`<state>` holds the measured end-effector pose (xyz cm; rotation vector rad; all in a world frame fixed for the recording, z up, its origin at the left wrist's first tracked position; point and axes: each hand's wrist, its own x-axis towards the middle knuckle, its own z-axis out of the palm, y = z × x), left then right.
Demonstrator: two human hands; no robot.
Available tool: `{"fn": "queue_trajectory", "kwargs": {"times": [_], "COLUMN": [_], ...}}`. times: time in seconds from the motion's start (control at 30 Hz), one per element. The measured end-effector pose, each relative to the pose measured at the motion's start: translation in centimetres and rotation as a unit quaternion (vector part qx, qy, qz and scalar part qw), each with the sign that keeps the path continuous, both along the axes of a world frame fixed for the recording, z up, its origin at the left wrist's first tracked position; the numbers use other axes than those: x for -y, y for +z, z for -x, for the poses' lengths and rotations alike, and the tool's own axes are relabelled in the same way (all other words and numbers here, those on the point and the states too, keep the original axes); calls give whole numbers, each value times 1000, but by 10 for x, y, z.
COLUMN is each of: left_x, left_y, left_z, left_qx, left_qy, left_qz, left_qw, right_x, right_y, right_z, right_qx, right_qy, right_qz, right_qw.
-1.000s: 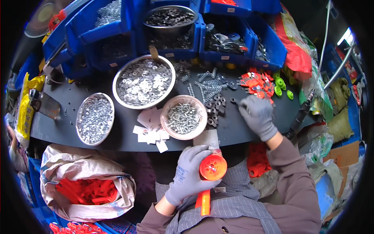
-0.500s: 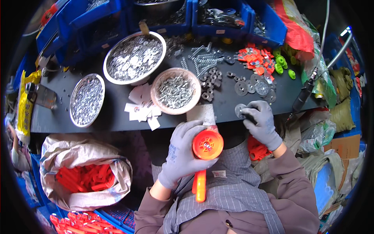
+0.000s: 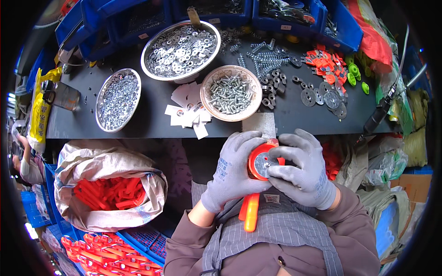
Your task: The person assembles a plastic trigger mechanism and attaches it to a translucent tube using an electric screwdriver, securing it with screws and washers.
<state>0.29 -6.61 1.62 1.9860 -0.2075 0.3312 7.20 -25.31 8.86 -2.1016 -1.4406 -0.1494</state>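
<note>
My gloved left hand is wrapped around an orange plastic part with a round cup-like head and a handle pointing down toward my apron. Against the face of that head lies a flat grey metal disc with small holes. The gloved fingers of my right hand press on the disc's right side and partly cover it. More loose metal discs rest on the dark table at the right. Beyond my hands stands a pale block at the table's front edge.
Bowls of washers, screws and small metal pieces stand on the table. Springs, orange pieces and green pieces lie farther right. A power screwdriver hangs at right; a sack sits at left.
My right hand has brought a metal disc from the table to the orange part's round head, where it now covers the face. The view has shifted slightly.
</note>
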Motion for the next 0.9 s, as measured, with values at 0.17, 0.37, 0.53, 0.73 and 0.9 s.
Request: {"fn": "queue_trajectory", "kwargs": {"times": [0.17, 0.37, 0.53, 0.73, 0.9], "left_x": [-2, 0, -6, -34, -47], "left_y": [0, 2, 14, 45, 62], "left_z": [0, -3, 1, -14, -66], "left_qx": [-2, -15, -69, -113, -4], "left_qy": [-2, 0, -31, 138, 146], "left_qz": [-15, -39, 13, 75, -199], "left_qw": [1000, 999, 997, 981, 969], "right_x": [1, 5, 62, 250, 266], "right_y": [-3, -17, -23, -76, -97], "right_z": [4, 5, -31, -167, -179], "right_qx": [25, 21, 74, 47, 26], "right_qy": [2, -16, -251, -631, -619], "right_qz": [60, 57, -227, -207, -157], "right_qw": [998, 998, 938, 746, 769]}}
